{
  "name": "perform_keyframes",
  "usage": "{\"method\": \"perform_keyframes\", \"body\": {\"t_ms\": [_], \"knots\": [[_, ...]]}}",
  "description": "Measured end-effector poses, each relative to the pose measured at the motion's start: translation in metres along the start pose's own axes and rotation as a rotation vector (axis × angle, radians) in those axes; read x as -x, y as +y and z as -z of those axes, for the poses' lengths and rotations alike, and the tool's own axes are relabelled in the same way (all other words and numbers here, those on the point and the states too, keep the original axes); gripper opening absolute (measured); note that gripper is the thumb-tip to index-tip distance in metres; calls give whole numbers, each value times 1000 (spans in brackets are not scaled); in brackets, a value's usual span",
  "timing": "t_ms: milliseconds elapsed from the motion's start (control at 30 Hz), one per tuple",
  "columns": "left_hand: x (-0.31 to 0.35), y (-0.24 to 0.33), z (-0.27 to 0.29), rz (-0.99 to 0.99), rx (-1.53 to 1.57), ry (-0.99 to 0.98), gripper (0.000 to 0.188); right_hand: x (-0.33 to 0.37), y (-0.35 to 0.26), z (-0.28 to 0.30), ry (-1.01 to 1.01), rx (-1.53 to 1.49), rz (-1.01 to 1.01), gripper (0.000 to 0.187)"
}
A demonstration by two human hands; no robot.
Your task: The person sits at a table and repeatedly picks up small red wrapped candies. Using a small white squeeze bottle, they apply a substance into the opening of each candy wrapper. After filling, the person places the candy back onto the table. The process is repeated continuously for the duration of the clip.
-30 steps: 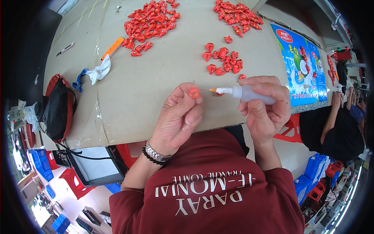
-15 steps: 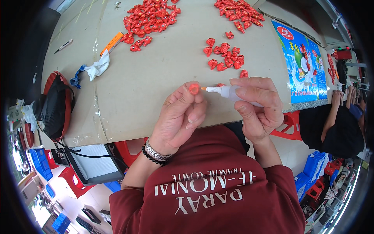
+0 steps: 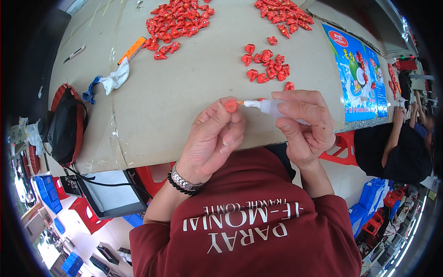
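Between thumb and fingertips my left hand (image 3: 213, 131) pinches a small red piece (image 3: 231, 106), its round hollow end turned up. My right hand (image 3: 308, 124) is closed around a translucent white squeeze bottle (image 3: 272, 109), held sideways. The bottle's narrow tip, wrapped in white near its base, points left and meets the edge of the red piece. Just beyond the hands lie several loose small red pieces (image 3: 272, 68), glossy and knobbly. One more is partly hidden behind the bottle.
Two larger heaps of red pieces, one left (image 3: 177, 23) and one right (image 3: 286, 14), lie farther back on the table (image 3: 175, 83). An orange box (image 3: 132, 51), a white cloth (image 3: 115, 79), a pen (image 3: 74, 54) and a black-red bag (image 3: 69, 124) are left. A blue printed sheet (image 3: 355, 74) lies right; a person (image 3: 392, 147) sits beyond.
The red piece has tilted slightly, and the bottle has shifted a touch left, its tip now at the piece's upper edge. Both hands keep their grip.
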State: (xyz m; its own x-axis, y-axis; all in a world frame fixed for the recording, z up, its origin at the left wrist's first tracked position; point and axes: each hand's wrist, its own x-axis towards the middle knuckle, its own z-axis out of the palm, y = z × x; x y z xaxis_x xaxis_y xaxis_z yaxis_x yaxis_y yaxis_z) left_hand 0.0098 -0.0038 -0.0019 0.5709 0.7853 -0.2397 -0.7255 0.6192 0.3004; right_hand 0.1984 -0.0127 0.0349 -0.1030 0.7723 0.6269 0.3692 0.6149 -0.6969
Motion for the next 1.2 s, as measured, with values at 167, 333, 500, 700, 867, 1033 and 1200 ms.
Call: {"method": "perform_keyframes", "body": {"t_ms": [167, 333, 500, 700, 867, 1033, 1200], "knots": [[-1, 1, 0, -38, -37, -10, 16, -1, 1, 0, 24, -11, 39, 20], [-1, 2, -6, -185, -221, 94, 12, -3, 0, -2, 113, -90, 103, 20], [1, 4, -9, -198, -255, 146, 11, -2, 2, -3, 98, -56, 115, 20], [2, 5, -4, -192, -255, 111, 13, -4, 3, -5, 87, 7, 154, 20], [2, 5, -9, -215, -246, 143, 11, -4, 2, -5, 92, 13, 162, 20], [0, 6, 2, -282, -296, 67, 13, -1, -4, -5, 127, -90, 86, 20], [0, 5, -1, -368, -370, 61, 13, -1, -1, -6, 110, -134, 72, 20]]}}
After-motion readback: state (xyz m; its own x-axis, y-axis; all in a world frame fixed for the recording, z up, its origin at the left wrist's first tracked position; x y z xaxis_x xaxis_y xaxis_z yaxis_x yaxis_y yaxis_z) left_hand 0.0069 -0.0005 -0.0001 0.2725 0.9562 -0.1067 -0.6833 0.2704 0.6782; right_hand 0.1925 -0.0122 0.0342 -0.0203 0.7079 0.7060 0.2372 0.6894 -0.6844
